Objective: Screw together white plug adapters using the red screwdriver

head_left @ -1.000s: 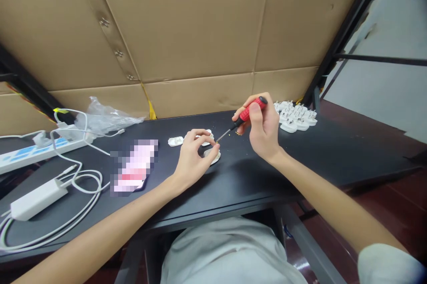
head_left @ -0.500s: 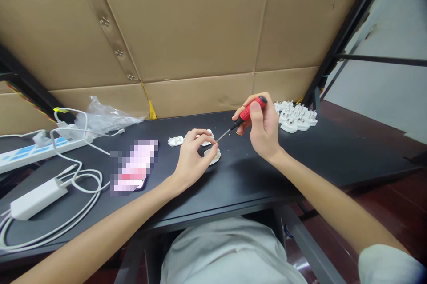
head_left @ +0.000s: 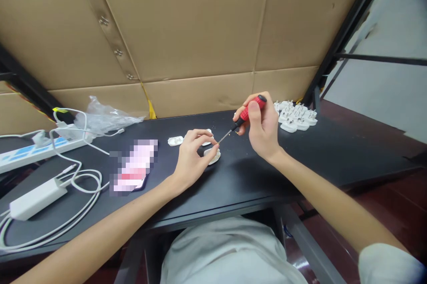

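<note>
While the right hand (head_left: 263, 130) grips a red screwdriver (head_left: 248, 110), the left hand (head_left: 190, 159) curls around a white plug (head_left: 213, 157) on the black desk (head_left: 253, 177). The plug lies long ways across, nearer the left hand, just under its fingertips.

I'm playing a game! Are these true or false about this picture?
1. The right hand grips a red-handled screwdriver. True.
2. The left hand holds scissors. False: it is at white plug parts.
3. The pile of white plugs is on the floor. False: it sits on the black table.
4. A plastic bag lies near the power strip. True.
</note>
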The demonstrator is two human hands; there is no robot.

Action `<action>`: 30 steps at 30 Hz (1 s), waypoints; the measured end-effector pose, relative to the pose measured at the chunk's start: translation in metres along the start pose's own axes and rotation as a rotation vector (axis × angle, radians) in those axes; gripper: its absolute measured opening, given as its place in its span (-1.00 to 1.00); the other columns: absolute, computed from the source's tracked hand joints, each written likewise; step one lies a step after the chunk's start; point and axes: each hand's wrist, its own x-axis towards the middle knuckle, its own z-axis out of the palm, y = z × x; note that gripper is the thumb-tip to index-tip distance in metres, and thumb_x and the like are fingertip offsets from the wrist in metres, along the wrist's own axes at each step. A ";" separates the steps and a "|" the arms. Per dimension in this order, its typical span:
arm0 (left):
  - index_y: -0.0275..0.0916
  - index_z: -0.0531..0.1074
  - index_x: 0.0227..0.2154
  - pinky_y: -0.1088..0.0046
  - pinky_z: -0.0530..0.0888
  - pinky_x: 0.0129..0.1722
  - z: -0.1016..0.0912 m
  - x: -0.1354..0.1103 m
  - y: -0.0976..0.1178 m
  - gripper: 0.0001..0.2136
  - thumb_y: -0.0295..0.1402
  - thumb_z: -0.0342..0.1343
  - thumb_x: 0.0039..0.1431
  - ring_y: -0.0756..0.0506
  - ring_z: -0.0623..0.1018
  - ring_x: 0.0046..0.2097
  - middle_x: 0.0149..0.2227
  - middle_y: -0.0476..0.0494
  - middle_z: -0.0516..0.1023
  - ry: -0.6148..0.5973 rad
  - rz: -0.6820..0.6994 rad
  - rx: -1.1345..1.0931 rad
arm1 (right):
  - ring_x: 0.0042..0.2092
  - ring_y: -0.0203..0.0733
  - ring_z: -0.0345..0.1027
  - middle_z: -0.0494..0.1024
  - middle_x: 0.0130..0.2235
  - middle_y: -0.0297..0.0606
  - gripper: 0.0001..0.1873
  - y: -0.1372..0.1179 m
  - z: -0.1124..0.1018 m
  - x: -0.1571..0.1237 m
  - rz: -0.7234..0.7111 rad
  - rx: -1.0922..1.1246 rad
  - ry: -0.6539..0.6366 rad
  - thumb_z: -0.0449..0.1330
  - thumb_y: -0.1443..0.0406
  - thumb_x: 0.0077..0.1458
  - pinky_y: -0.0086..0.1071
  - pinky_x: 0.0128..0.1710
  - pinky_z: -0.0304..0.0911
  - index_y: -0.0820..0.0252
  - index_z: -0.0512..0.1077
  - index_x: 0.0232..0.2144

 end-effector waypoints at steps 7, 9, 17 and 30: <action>-0.09 0.64 -0.25 0.14 0.57 0.06 -0.001 -0.001 0.001 -0.93 -0.33 0.31 0.40 -0.22 0.63 0.01 -0.06 -0.14 0.67 0.014 0.001 -0.002 | -0.56 -0.30 0.39 0.63 -0.31 -0.39 -0.52 0.000 0.000 0.001 0.015 0.041 -0.016 0.09 -0.26 0.45 -0.33 -0.55 0.37 -0.03 0.27 -0.14; -0.09 0.63 -0.25 0.14 0.57 0.06 0.000 -0.001 0.001 -0.93 -0.33 0.31 0.40 -0.22 0.63 0.01 -0.06 -0.14 0.67 0.013 0.002 -0.001 | -0.55 -0.29 0.40 0.64 -0.30 -0.38 -0.50 0.000 0.000 0.001 0.025 0.028 -0.022 0.09 -0.28 0.44 -0.33 -0.54 0.38 -0.03 0.27 -0.13; -0.10 0.51 -0.17 0.09 0.52 0.07 -0.003 -0.001 -0.002 -0.72 -0.30 0.46 0.14 -0.28 0.58 0.04 -0.02 -0.15 0.60 -0.132 -0.104 0.069 | -0.54 -0.30 0.42 0.62 -0.29 -0.38 -0.54 0.002 -0.002 -0.001 -0.017 -0.024 -0.030 0.02 -0.23 0.51 -0.33 -0.51 0.39 -0.03 0.29 -0.11; -0.11 0.47 -0.15 0.23 0.52 -0.12 -0.010 0.001 -0.004 -0.70 -0.37 0.38 0.04 -0.22 0.58 -0.09 -0.12 -0.08 0.61 -0.349 -0.219 0.005 | -0.57 -0.36 0.38 0.61 -0.38 -0.44 -0.62 0.006 0.000 0.000 -0.094 0.120 0.020 0.17 -0.12 0.51 -0.42 -0.59 0.31 0.00 0.37 -0.16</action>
